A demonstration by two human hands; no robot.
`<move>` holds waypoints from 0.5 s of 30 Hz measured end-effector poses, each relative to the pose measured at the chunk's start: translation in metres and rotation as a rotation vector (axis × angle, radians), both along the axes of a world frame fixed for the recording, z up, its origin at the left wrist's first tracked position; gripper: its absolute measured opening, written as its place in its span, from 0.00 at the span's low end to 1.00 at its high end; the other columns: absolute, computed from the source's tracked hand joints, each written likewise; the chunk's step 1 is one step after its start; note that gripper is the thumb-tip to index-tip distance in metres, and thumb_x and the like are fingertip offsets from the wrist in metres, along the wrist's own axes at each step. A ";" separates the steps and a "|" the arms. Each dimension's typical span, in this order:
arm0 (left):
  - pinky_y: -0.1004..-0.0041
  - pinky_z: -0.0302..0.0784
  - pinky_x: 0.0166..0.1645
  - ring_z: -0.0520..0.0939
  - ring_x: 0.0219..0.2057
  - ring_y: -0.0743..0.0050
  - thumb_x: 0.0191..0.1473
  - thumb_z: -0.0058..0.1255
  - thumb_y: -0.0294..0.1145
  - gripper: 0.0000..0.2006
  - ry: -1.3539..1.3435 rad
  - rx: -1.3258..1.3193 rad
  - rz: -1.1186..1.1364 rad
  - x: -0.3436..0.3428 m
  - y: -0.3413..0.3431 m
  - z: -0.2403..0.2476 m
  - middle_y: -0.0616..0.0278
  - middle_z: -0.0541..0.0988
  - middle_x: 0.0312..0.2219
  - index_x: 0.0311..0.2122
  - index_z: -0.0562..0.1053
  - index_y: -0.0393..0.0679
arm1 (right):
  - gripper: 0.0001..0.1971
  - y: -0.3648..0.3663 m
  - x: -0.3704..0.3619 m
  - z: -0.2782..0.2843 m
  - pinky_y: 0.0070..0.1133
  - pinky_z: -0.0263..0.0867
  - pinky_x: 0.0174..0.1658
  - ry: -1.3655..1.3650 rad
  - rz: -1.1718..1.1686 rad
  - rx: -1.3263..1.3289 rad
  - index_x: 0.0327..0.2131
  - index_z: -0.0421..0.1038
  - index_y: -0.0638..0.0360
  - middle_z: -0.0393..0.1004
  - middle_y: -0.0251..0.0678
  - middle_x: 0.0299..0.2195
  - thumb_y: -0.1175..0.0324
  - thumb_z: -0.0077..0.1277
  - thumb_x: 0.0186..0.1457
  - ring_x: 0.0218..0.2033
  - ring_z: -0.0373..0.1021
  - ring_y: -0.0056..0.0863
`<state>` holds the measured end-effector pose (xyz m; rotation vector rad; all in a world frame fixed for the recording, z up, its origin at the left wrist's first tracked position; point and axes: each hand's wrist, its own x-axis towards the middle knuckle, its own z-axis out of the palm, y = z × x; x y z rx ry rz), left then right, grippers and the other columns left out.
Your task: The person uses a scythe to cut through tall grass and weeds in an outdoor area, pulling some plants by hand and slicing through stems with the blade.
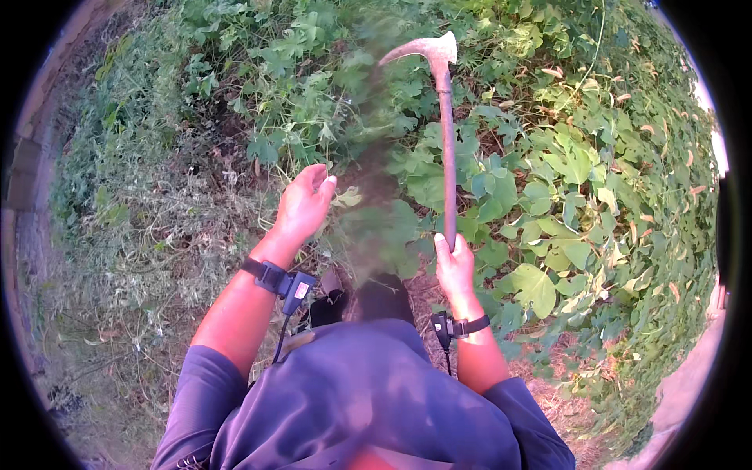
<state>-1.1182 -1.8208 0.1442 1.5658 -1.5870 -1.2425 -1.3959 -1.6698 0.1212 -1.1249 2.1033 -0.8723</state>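
My right hand [456, 269] is wrapped round the lower end of a sickle's long wooden handle. The sickle [447, 141] stands out ahead of me, its curved, worn metal blade [423, 48] at the far end over the leaves and its tip pointing left. To the left, my left hand [304, 202] is held out above the weeds, fingers loosely bent and thumb apart from the forefinger; I see nothing held in it. A pale green leaf [347, 197] is just beside its thumb. A blurred dark streak hides part of the plants between my hands.
Dense broad-leaved vines [564, 164] cover the right side and the far ground. Drier, greyish weeds [180, 243] spread at the left. Dry straw litter [560, 392] lies at the lower right, near a pale paved edge [685, 392]. Both wrists carry strapped devices with cables.
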 end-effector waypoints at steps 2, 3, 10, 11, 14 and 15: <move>0.68 0.67 0.59 0.74 0.55 0.58 0.60 0.47 0.36 0.24 -0.069 -0.017 0.003 0.005 -0.024 -0.015 0.43 0.72 0.53 0.57 0.63 0.31 | 0.21 -0.032 -0.006 -0.009 0.28 0.62 0.29 -0.024 0.005 -0.011 0.29 0.67 0.63 0.67 0.39 0.19 0.51 0.50 0.59 0.22 0.64 0.27; 0.67 0.67 0.59 0.73 0.55 0.57 0.60 0.47 0.36 0.24 -0.105 -0.025 0.005 0.005 -0.036 -0.021 0.42 0.71 0.53 0.57 0.63 0.31 | 0.20 -0.048 -0.007 -0.013 0.28 0.62 0.29 -0.057 0.008 -0.013 0.29 0.67 0.63 0.67 0.38 0.18 0.52 0.49 0.59 0.22 0.64 0.27; 0.64 0.68 0.57 0.74 0.53 0.49 0.57 0.50 0.39 0.26 -0.218 -0.010 0.054 -0.032 -0.112 -0.043 0.39 0.72 0.51 0.56 0.65 0.31 | 0.19 -0.137 -0.029 -0.042 0.30 0.63 0.29 0.020 0.108 0.043 0.30 0.68 0.62 0.67 0.39 0.18 0.53 0.49 0.60 0.20 0.65 0.31; 0.63 0.68 0.57 0.74 0.53 0.48 0.57 0.50 0.39 0.26 -0.243 -0.047 0.045 -0.037 -0.125 -0.051 0.39 0.71 0.51 0.56 0.65 0.31 | 0.18 -0.147 -0.034 -0.048 0.31 0.63 0.30 0.034 0.136 0.059 0.31 0.69 0.62 0.68 0.41 0.19 0.53 0.49 0.60 0.22 0.67 0.34; 0.66 0.70 0.54 0.75 0.52 0.50 0.57 0.51 0.40 0.27 -0.273 0.004 0.042 -0.063 -0.170 -0.073 0.40 0.72 0.51 0.58 0.64 0.36 | 0.18 -0.173 -0.055 -0.069 0.34 0.65 0.33 0.153 0.243 0.007 0.35 0.70 0.62 0.72 0.43 0.23 0.53 0.48 0.60 0.26 0.70 0.39; 0.65 0.69 0.55 0.75 0.52 0.50 0.57 0.51 0.40 0.27 -0.294 -0.046 0.042 -0.070 -0.188 -0.085 0.40 0.72 0.52 0.58 0.63 0.36 | 0.18 -0.177 -0.062 -0.078 0.34 0.65 0.35 0.241 0.297 -0.079 0.37 0.71 0.62 0.73 0.43 0.25 0.53 0.48 0.60 0.28 0.71 0.39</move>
